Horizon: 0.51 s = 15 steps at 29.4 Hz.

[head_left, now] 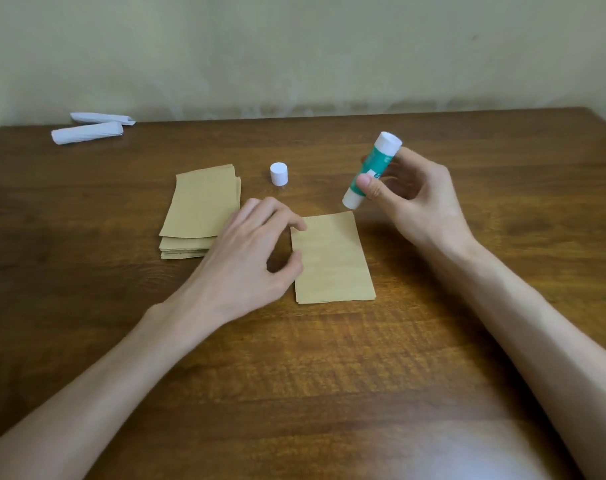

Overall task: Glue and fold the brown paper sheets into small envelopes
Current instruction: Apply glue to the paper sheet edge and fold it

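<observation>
A single brown paper sheet (332, 259) lies flat on the wooden table (329, 375) in the middle. My left hand (249, 258) rests at its left edge, fingertip and thumb touching the paper with fingers loosely curled. A stack of brown sheets (201, 206) sits just left of that hand. My right hand (412, 199) grips a green and white glue stick (370, 169), tilted with its open end pointing down just above the sheet's top right corner. The stick's white cap (279, 173) stands on the table behind the sheet.
Two folded white paper pieces (90, 128) lie at the table's far left by the wall. The wall runs along the table's back edge.
</observation>
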Tool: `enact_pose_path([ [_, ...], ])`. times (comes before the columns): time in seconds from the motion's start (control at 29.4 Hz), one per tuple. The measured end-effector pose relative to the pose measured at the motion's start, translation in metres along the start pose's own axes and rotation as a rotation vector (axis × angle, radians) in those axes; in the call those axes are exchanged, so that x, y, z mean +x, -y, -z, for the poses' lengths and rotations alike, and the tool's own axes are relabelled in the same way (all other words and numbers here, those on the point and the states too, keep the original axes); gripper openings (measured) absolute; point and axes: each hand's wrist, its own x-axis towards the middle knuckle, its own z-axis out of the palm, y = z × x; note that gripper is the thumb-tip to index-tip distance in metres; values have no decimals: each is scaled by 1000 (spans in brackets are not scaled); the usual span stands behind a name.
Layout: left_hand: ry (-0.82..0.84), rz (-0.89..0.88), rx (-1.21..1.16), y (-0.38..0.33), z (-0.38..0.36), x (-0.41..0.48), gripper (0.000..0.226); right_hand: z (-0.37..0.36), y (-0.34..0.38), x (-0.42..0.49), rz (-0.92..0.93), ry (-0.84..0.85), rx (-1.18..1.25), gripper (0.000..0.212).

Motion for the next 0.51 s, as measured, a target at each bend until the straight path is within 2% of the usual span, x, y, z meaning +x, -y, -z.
enact_pose_path([
  [0.17, 5, -18, -12, 2, -8, 0, 41, -12, 4, 2, 78, 113, -51, 30],
  [0.51, -26, -42, 4, 2, -9, -2, 40, -42, 2, 10, 233, 247, -242, 21],
])
